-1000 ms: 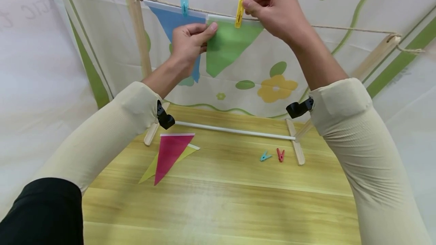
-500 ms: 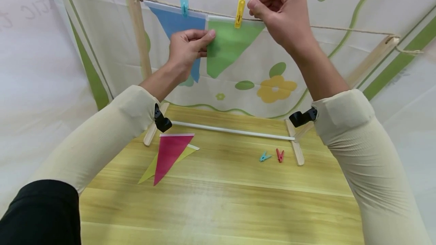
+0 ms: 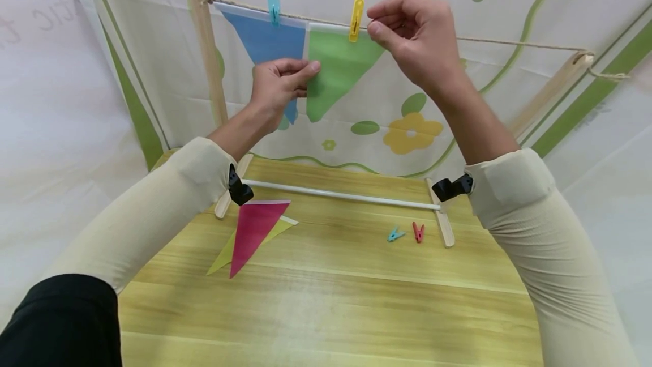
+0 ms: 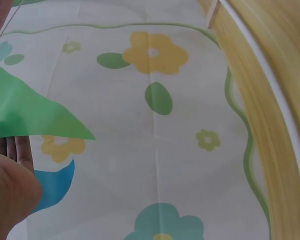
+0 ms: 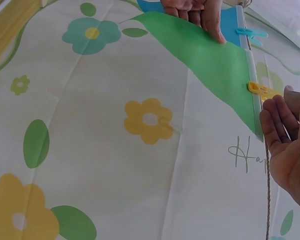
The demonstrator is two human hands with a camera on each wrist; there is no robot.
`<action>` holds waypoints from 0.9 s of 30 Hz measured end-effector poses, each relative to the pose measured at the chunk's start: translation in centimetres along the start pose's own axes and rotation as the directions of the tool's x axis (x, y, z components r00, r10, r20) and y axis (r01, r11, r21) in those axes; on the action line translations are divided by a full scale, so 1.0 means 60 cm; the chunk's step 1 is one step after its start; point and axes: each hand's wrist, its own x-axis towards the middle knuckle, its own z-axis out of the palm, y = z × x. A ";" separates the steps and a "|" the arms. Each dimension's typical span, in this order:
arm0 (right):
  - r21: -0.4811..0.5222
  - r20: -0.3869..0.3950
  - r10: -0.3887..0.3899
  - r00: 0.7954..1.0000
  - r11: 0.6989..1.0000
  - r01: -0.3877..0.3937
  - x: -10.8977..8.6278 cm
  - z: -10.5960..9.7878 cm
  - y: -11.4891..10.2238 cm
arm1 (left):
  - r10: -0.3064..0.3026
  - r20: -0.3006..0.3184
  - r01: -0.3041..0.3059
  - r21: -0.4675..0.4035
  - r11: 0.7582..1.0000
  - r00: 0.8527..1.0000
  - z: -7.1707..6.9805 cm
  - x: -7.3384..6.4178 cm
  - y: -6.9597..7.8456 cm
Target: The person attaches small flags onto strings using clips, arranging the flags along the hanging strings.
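Observation:
A green pennant (image 3: pixel 343 67) hangs from a twine line (image 3: pixel 514 43), held at its white top edge by a yellow clothespin (image 3: pixel 356 18). My left hand (image 3: pixel 277 86) pinches the pennant's left edge, thumb in front and fingers behind. To its left hangs a blue pennant (image 3: pixel 272 35) under a light blue clothespin (image 3: pixel 273 1), partly covered by that hand. Just right of the yellow clothespin, my right hand (image 3: pixel 423 38) hovers with loosely bent fingers. In the right wrist view, these fingers (image 5: pixel 276 125) hold nothing and lie beside the twine.
Wooden posts (image 3: pixel 209 55) carry the twine, with a white rod (image 3: pixel 336 193) between their feet. On the table (image 3: pixel 326 310) lie a pink pennant (image 3: pixel 254 231) over a yellow pennant (image 3: pixel 221 256). A blue clothespin (image 3: pixel 395 235) and a red clothespin (image 3: pixel 418 233) lie at right.
My right hand has let go of the yellow clothespin, drawn off to the right and come lower. Down the green pennant's left edge, my left hand has slid a little.

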 end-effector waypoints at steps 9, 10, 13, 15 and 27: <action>0.024 0.021 0.001 1.000 1.000 -0.002 -0.020 0.005 0.012 | -0.042 0.020 0.042 0.017 0.999 0.999 -0.014 -0.013 -0.021; 0.026 0.023 0.001 1.000 1.000 -0.001 -0.023 0.006 0.014 | -0.050 0.022 0.049 0.023 0.999 0.998 -0.014 -0.016 -0.024; 0.029 0.023 0.020 1.000 0.999 -0.020 -0.029 0.008 0.020 | -0.059 0.034 0.058 0.029 0.998 0.998 -0.016 -0.021 -0.030; 0.030 0.024 0.020 1.000 0.999 -0.021 -0.034 0.008 0.023 | -0.060 0.043 0.059 0.033 0.998 0.997 -0.017 -0.023 -0.034; 0.038 0.089 0.062 0.994 0.997 -0.066 -0.065 0.014 0.047 | -0.112 0.071 0.106 0.073 0.992 0.991 -0.028 -0.033 -0.065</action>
